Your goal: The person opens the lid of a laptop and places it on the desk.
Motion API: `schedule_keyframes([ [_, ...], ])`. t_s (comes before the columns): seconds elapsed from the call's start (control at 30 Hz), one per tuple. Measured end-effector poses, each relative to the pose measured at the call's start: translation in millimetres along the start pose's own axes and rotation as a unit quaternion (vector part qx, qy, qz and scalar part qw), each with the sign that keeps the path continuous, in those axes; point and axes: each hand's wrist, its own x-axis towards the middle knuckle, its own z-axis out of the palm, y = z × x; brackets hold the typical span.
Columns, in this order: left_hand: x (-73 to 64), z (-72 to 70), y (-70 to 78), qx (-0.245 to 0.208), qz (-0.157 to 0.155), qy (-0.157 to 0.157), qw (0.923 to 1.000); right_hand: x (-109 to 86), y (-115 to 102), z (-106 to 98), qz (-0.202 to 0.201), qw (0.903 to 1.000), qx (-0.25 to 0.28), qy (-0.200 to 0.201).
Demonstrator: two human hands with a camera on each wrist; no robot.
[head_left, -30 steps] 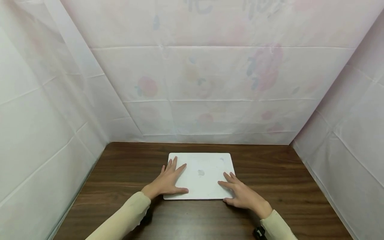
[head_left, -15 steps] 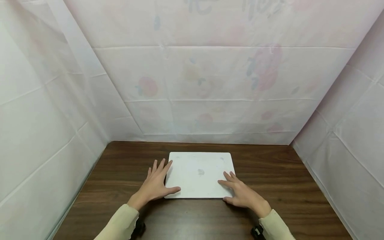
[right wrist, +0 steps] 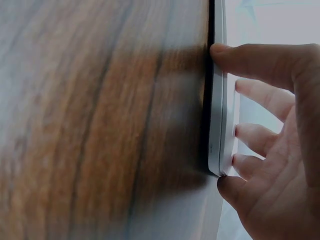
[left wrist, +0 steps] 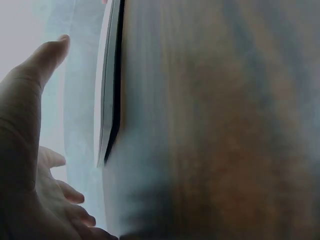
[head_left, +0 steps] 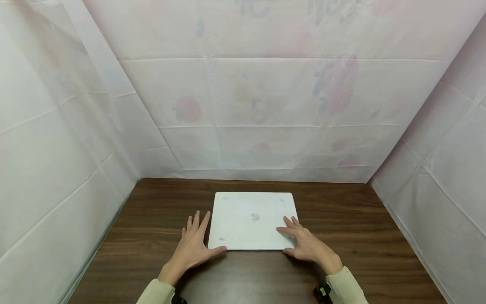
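Observation:
A closed silver-white laptop (head_left: 243, 223) lies flat on the wooden table, its lid up with a grey apple logo in the middle. My left hand (head_left: 191, 247) is beside the laptop's left edge, fingers spread and pointing forward, the thumb tip near the front left corner. In the left wrist view, that thumb stands apart from the laptop's thin edge (left wrist: 107, 95). My right hand (head_left: 305, 245) rests at the front right corner. The right wrist view has its thumb against the front edge (right wrist: 217, 100) and its other fingertips on the lid and around the corner.
The dark brown wooden table (head_left: 360, 236) stretches to both sides of the laptop. Pale printed fabric (head_left: 265, 93) hangs behind the table's far edge, and more white fabric closes off the left and right. A black band (head_left: 322, 292) is on the right wrist.
My left hand has slid off the lid toward the left and front, coming to the laptop's left side. The right hand stays at its corner, and the laptop holds nearly the same place.

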Motion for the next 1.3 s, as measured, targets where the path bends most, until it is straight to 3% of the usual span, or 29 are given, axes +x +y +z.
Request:
schedule_keyframes([
  [0.17, -11.6, -3.8, -3.3, 0.01, -0.04, -0.008, 0.9991, -0.4, 1, 1, 0.008, 0.9999, 0.007, 0.0],
  [0.43, -22.0, -10.2, -10.2, 0.041, -0.067, -0.001, 0.9969, 0.1, 2, 0, 0.017, 0.9997, 0.012, -0.008],
  [0.93, -21.9, -5.5, -14.5, 0.087, -0.062, -0.067, 0.9921, 1.0, 0, -4, 0.012, 0.9994, 0.015, -0.029],
  [1.07, -18.1, -5.2, -14.0, 0.079, -0.065, -0.086, 0.9911, 0.9, 0, -4, 0.016, 0.9993, 0.015, -0.031],
  [1.3, -10.5, -3.4, -11.4, 0.026, -0.064, -0.117, 0.9908, 0.3, 0, -3, 0.016, 0.9994, 0.017, -0.025],
])
